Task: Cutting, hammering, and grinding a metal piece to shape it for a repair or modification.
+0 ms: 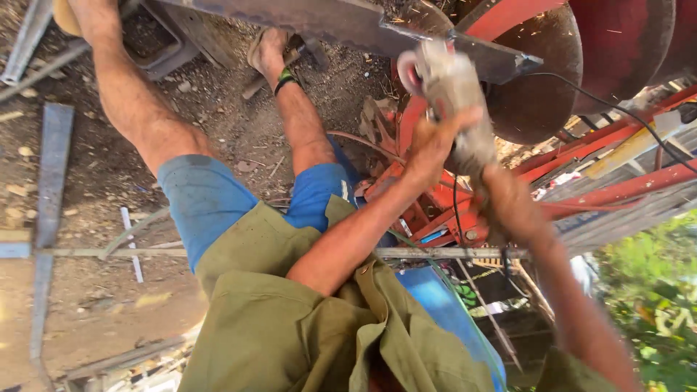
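One grey, dust-coated angle grinder (454,101) is in use, gripped by two hands. The left hand (433,145) is clamped around its body just below the head. The right hand (508,203), blurred, is closed on the rear handle, lower and further right. One black power cord (624,112) trails off beyond the right hand. The grinder's head meets one long grey steel bar (348,22) directly above the left hand. Two dark concave discs (541,94) on a red painted frame (617,192) sit beyond the right hand. No containers are identifiable.

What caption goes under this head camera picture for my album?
Left hand and right hand grip an angle grinder against a steel bar beside red discs.
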